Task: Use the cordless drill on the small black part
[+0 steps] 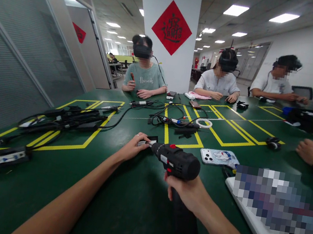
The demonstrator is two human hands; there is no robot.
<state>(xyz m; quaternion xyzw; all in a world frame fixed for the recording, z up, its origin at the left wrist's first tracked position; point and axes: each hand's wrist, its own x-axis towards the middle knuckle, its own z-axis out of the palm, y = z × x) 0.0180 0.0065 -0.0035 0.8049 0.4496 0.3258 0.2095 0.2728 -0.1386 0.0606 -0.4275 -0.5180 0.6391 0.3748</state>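
Note:
My right hand (pixel 188 193) is wrapped round the grip of a black cordless drill (pixel 177 163) with red trim, held level above the green table (pixel 117 203) and pointing left. My left hand (pixel 134 147) is closed in a pinch at the drill's tip, fingers on a small silvery bit or part (pixel 144 143) next to a small black piece (pixel 152 138). What exactly the left fingers pinch is too small to name.
A phone in a patterned case (pixel 219 157) lies right of the drill, a white device (pixel 258 227) beyond it. Cables and black tools (pixel 65 117) lie at left, more cables and a tape roll (pixel 204 123) at centre. Three seated people and another person's hand (pixel 309 151) surround the table.

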